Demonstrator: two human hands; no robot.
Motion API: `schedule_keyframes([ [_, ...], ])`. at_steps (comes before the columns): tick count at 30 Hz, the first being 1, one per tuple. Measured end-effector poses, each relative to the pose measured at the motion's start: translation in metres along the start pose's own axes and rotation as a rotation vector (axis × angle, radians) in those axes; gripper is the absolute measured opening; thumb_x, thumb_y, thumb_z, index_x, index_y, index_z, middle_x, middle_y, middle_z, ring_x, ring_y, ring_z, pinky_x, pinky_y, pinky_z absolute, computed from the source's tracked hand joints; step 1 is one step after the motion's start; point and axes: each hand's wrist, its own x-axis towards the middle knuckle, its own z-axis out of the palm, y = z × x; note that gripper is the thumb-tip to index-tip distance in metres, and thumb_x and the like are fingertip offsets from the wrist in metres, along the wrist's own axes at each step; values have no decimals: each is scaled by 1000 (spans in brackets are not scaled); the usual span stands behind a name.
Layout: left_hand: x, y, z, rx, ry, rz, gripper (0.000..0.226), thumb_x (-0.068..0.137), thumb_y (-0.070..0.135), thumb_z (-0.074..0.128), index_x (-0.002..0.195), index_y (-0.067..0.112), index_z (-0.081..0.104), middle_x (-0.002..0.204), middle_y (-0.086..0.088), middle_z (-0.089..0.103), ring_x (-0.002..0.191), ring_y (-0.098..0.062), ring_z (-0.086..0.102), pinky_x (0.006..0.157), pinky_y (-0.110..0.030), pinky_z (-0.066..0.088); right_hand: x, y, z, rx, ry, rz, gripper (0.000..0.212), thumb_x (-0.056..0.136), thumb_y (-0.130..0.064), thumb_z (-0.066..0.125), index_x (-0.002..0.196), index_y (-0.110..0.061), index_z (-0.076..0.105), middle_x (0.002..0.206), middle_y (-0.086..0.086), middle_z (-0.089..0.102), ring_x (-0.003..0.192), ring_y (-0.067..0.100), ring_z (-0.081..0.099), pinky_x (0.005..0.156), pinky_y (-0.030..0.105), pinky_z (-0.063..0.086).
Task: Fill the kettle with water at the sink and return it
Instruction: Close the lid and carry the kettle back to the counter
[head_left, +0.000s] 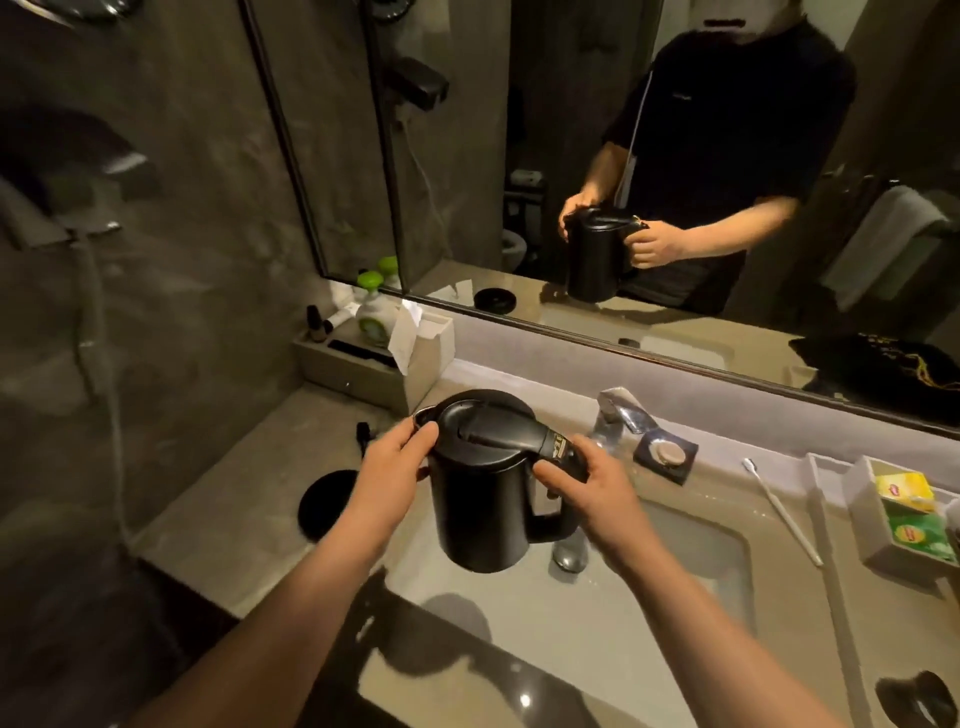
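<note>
Black plastic forms the body of the kettle (480, 499), which is held upright in the air above the front left part of the sink (717, 551), clear of the countertop (249, 467). Its lid is closed.

Right hand (587, 493): the fingers are curled closed around the upper part of the kettle's handle, on the kettle's right side. The thumb lies along the inner face of the handle, next to the body.

Left hand (395, 467): it is partly closed against the kettle's left side, just below the rim. The thumb tip touches the lid edge beside the spout; the remaining fingers wrap around the far side of the body and are mostly hidden.

The round black kettle base (324, 501) lies on the countertop near the left edge, to the left of the kettle and apart from it. The chrome faucet (618, 410) stands at the rear edge of the sink, behind the right hand. The mirror (571, 156) on the rear wall reflects both hands on the kettle.
</note>
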Motion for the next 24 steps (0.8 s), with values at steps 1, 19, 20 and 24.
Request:
schedule_keyframes([
  [1, 1, -1, -13, 1, 32, -16, 25, 97, 33, 49, 111, 36, 70, 108, 14, 72, 108, -10, 62, 87, -31, 49, 9, 0, 12, -41, -44, -16, 12, 83, -21, 75, 90, -24, 66, 73, -11, 66, 67, 7, 60, 65, 23, 49],
  [19, 48, -49, -169, -96, 311, -167, 25, 99, 22, 48, 116, 35, 60, 111, 14, 65, 105, -3, 58, 89, -27, 45, 116, 34, 180, -265, -411, 22, 19, 85, -24, 73, 101, -25, 63, 84, -7, 61, 75, 10, 59, 70, 25, 47],
  [20, 51, -52, -172, -93, 313, -169, 23, 99, 22, 48, 112, 36, 61, 111, 14, 66, 105, -4, 59, 89, -28, 45, 118, 37, 184, -270, -409, 28, 20, 85, -25, 73, 103, -23, 63, 85, -6, 62, 76, 10, 59, 71, 26, 48],
  [24, 60, -59, -180, -88, 313, -176, 21, 98, 21, 49, 104, 35, 63, 108, 13, 68, 103, -4, 61, 82, -25, 47, 123, 44, 193, -276, -411, 51, 28, 85, -25, 72, 109, -14, 64, 93, 4, 64, 83, 14, 58, 76, 30, 48],
])
